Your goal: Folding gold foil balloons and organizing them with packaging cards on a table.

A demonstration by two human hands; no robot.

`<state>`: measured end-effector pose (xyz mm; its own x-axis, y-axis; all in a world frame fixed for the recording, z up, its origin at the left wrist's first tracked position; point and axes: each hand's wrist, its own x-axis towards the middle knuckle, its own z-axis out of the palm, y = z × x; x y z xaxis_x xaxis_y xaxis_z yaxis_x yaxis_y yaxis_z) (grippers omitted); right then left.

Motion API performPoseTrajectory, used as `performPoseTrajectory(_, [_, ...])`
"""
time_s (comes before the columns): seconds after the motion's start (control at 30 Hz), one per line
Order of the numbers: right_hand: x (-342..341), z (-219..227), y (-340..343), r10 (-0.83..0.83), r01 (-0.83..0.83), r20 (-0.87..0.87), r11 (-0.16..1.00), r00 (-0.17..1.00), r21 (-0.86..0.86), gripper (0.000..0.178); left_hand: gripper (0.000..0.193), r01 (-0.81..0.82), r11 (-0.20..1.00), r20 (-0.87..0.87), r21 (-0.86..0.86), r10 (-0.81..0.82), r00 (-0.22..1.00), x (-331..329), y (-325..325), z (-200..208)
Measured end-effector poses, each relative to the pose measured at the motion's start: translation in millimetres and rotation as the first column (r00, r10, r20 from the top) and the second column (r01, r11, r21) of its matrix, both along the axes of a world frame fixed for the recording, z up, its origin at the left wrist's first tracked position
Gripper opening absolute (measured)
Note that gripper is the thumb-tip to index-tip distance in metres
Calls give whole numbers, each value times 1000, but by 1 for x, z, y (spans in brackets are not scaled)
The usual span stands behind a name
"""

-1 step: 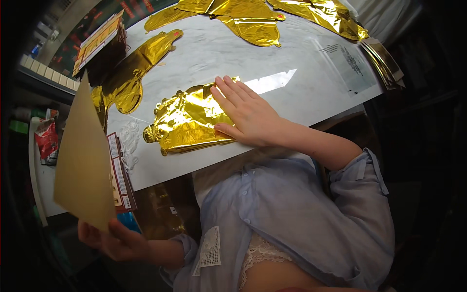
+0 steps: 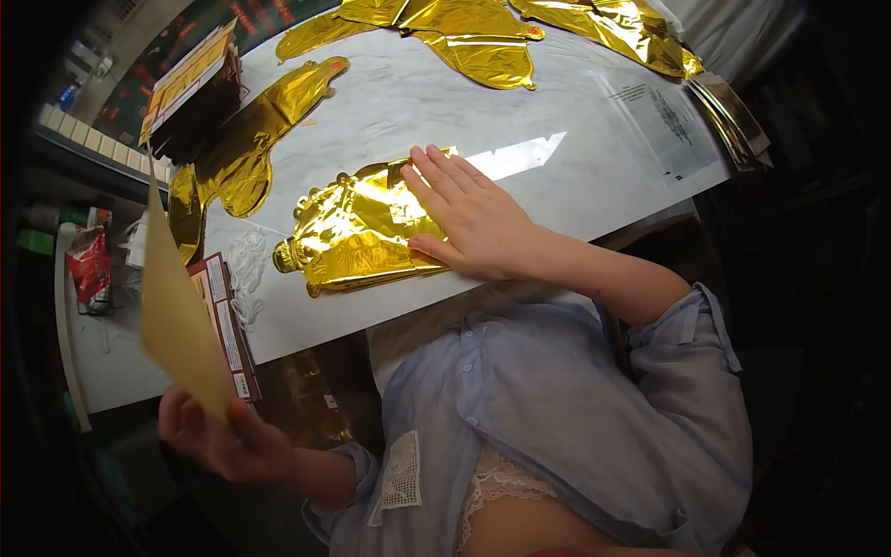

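In my left hand (image 2: 223, 444), past the table's near left edge, a stiff tan sheet (image 2: 186, 320) is pinched by its lower end and stands up edgewise. My right hand (image 2: 478, 223) lies flat, fingers outstretched, on a folded gold foil balloon (image 2: 357, 232) on the marbled table. Its palm covers the balloon's right end. Around the balloon's left side run small rounded tabs, and its layers show along the near edge. A bundle of white string (image 2: 247, 269) lies just left of it.
Several loose gold foil balloons (image 2: 478, 58) lie along the far and left sides. A stack of printed cards (image 2: 190, 88) stands at far left; flat boxes (image 2: 227, 320) sit by the string. A clear plastic bag (image 2: 664, 130) lies at right, beside stacked flat packs (image 2: 729, 116) at the edge.
My left hand has moved slightly up and to the right with the tan sheet, which now appears more edge-on. My right hand and the folded balloon stay where they were.
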<state>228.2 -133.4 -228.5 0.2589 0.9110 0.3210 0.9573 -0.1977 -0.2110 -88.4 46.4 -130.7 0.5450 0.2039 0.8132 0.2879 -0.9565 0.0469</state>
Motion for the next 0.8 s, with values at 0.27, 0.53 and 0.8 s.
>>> performPoseTrajectory(0.27, [8, 4, -11, 188, -150, -430, 981, 883, 121, 54, 63, 214, 864, -444, -455, -429, 787, 123, -48, -68])
performPoseTrajectory(0.53, [11, 18, -12, 155, -100, -489, 986, 858, 137, 65, 75, 149, 877, -521, -457, -400, 754, 122, -47, -79])
performPoseTrajectory(0.8, [16, 46, -12, 329, 344, -939, 874, 102, 344, 48, 75, 142, 891, -560, -431, -388, 732, 122, -46, -76])
